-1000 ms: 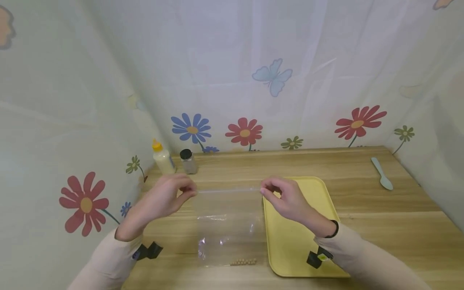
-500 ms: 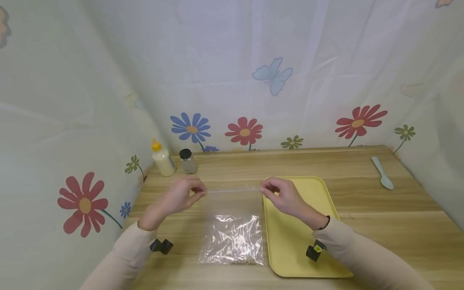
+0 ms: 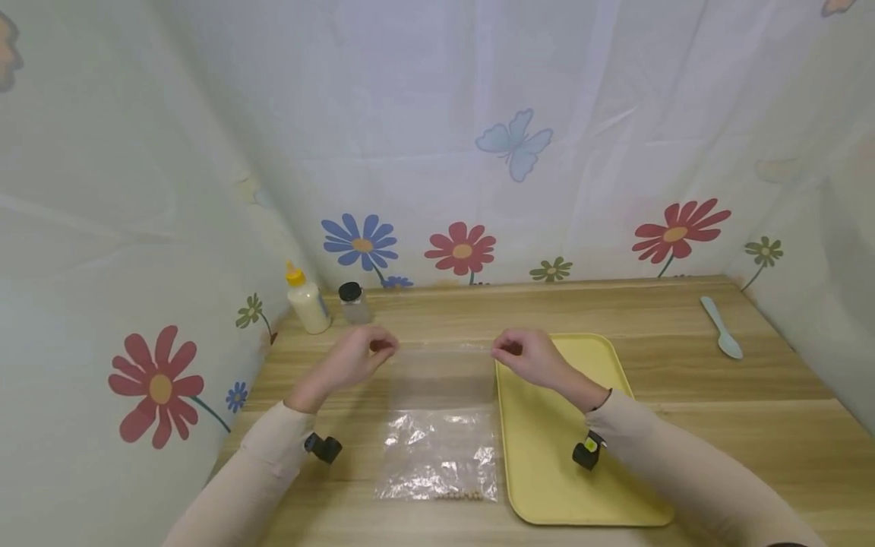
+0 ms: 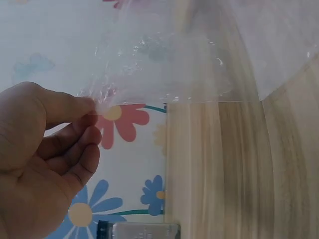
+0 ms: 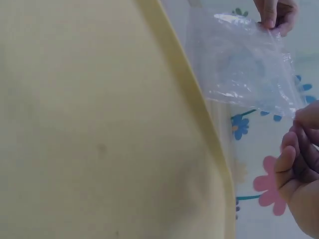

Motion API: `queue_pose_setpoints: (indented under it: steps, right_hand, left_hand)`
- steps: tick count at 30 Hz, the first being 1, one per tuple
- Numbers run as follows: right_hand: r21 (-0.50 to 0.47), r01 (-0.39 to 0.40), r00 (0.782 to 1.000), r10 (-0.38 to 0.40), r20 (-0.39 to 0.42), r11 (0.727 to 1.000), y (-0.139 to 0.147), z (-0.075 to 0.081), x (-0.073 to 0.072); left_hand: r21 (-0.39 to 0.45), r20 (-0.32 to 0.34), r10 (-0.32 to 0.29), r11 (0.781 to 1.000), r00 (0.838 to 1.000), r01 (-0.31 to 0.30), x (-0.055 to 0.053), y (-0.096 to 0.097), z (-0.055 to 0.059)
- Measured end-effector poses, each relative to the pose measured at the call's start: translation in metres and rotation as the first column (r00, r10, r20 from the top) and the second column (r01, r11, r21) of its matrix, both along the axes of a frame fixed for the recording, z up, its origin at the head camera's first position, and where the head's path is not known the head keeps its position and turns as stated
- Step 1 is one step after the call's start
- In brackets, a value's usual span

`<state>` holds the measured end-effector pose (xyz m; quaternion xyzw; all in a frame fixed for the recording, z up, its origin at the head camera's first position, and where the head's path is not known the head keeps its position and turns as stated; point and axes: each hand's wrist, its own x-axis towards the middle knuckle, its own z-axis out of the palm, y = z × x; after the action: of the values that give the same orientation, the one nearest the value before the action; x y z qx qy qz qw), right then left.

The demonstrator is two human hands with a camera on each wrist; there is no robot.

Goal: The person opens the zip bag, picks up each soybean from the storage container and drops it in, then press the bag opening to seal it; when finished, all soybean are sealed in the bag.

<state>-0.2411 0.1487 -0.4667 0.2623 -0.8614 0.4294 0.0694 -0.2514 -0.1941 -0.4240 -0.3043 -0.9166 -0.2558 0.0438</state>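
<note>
A clear plastic zip bag (image 3: 440,433) spans the space between my two hands, its top edge stretched roughly level. The left hand (image 3: 358,355) pinches one top corner between thumb and index finger, as the left wrist view shows on the bag (image 4: 164,64). At the other top corner the right hand (image 3: 536,363) pinches the bag (image 5: 244,64) the same way. Small beige beads (image 3: 459,495) in a short row show at the bag's lower right; whether they are inside or beneath it, I cannot tell.
The yellow tray (image 3: 502,456) lies beneath the right forearm. A white bottle with a yellow cap (image 3: 309,306) and a black-lidded jar (image 3: 354,304) stand at the back left. The pale spoon (image 3: 721,328) lies at the right on the wooden table (image 3: 724,448).
My left hand has moved to the right, closer to the right hand, which has stayed nearly in place. The bag's top edge now spans less width, and its lower part looks more crinkled.
</note>
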Motion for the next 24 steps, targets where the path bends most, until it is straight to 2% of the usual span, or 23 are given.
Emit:
queue_pose_setpoints:
  steps: [5,9,11,15,19,24]
  right_hand:
    - [0.110,0.054,0.990,-0.067,0.122,0.993,-0.004,-0.009,-0.028]
    - [0.185,0.031,0.976,-0.070,0.206,0.982,-0.008,-0.016,-0.050]
    - [0.225,0.014,0.969,-0.068,0.237,0.974,-0.010,-0.019,-0.057]
    - [0.339,0.007,0.970,-0.089,0.226,0.941,-0.015,-0.024,-0.066]
    - [0.436,0.038,0.972,-0.135,0.194,0.899,-0.023,-0.023,-0.068]
    - [0.481,0.088,0.948,-0.221,0.227,0.872,-0.030,-0.019,-0.066]
  left_hand:
    - [0.020,0.074,0.088,0.996,0.993,-0.089,-0.031,0.002,-0.023]
    - [-0.009,0.123,0.142,0.990,0.982,-0.142,-0.052,0.005,-0.040]
    - [-0.032,0.153,0.150,0.989,0.977,-0.147,-0.059,0.008,-0.047]
    - [-0.069,0.203,0.152,0.988,0.967,-0.141,-0.068,0.014,-0.056]
    - [-0.119,0.196,0.151,0.984,0.969,-0.129,-0.073,0.019,-0.061]
    - [-0.166,0.222,0.182,0.975,0.958,-0.147,-0.073,0.024,-0.063]
